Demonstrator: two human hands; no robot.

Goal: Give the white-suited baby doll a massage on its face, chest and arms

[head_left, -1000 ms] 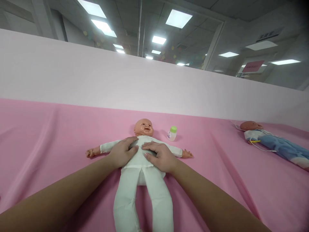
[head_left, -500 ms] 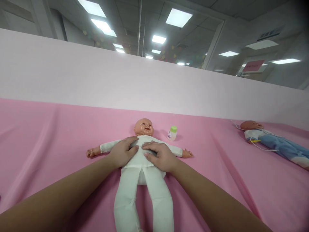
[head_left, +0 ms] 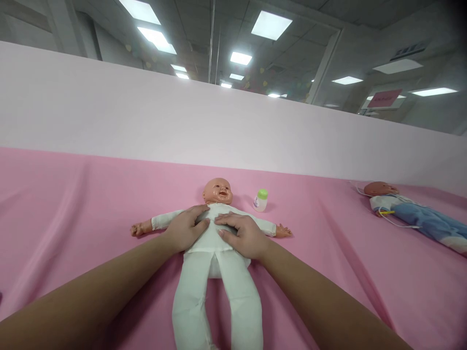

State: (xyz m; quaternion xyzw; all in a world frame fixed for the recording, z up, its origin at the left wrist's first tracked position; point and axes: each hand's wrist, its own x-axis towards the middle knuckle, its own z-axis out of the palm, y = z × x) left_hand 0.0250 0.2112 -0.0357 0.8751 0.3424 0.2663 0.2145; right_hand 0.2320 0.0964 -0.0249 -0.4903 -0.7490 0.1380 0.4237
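Both hands have stayed in place on the doll (head_left: 213, 241) since the earlier frame; only the head view shifts by a trace. From the near left and near right, bare forearms slant inward, the left hand (head_left: 182, 232) and right hand (head_left: 246, 238) palm down on opposite sides of the white-clothed chest, a narrow gap between them. Fingers lie flat and close together, thumbs spread away, touching the cloth without grasping it. The doll lies face up on pink fabric (head_left: 109, 204), head far, legs near. Right of its head stands a green-capped bottle (head_left: 260, 201); its contents I cannot tell. Far right lies a blue-clothed doll (head_left: 419, 214).
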